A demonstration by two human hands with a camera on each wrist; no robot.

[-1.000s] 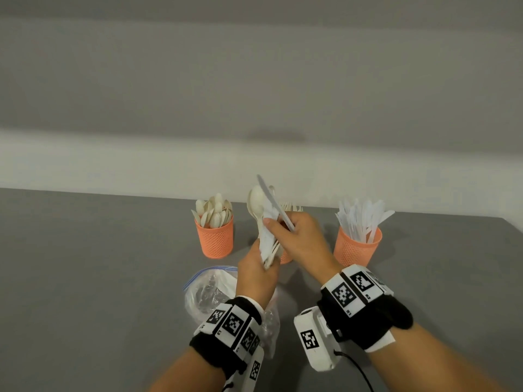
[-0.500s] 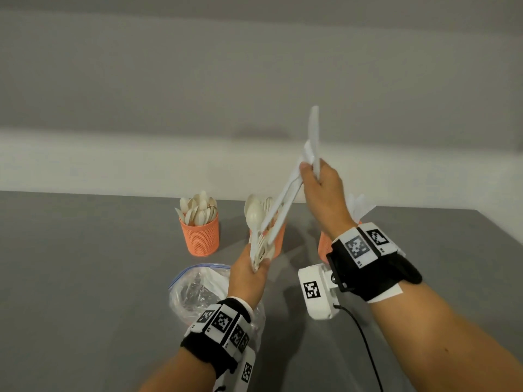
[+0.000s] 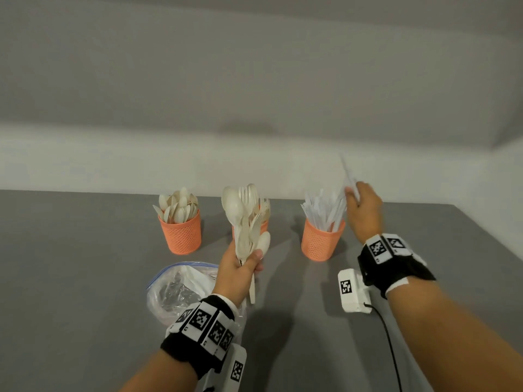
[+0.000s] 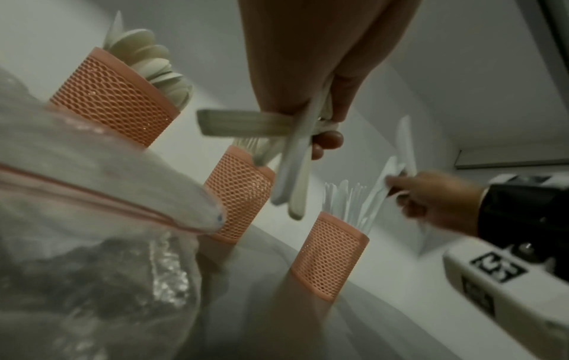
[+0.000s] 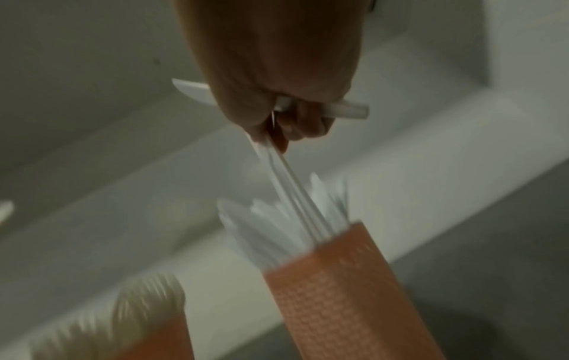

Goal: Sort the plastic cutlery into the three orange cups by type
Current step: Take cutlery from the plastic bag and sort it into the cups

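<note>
Three orange mesh cups stand in a row on the grey table: the left cup (image 3: 181, 233) holds spoons, the middle cup (image 3: 263, 226) forks, the right cup (image 3: 321, 240) white knives. My left hand (image 3: 240, 267) grips a bunch of spoons and forks (image 3: 244, 219) upright in front of the middle cup. My right hand (image 3: 363, 210) pinches white knives (image 3: 348, 176) just above and right of the right cup (image 5: 335, 287); in the right wrist view the knives (image 5: 289, 185) angle down into it.
A clear zip bag (image 3: 181, 290) lies on the table under my left wrist. A white tagged device (image 3: 352, 290) with a black cable hangs below my right wrist. The table's right edge and a white wall ledge lie beyond the cups.
My right hand pulled white knives out of the bunch, lifted them high, then carried them right and down to the right cup. The left hand kept hold of the remaining bunch.
</note>
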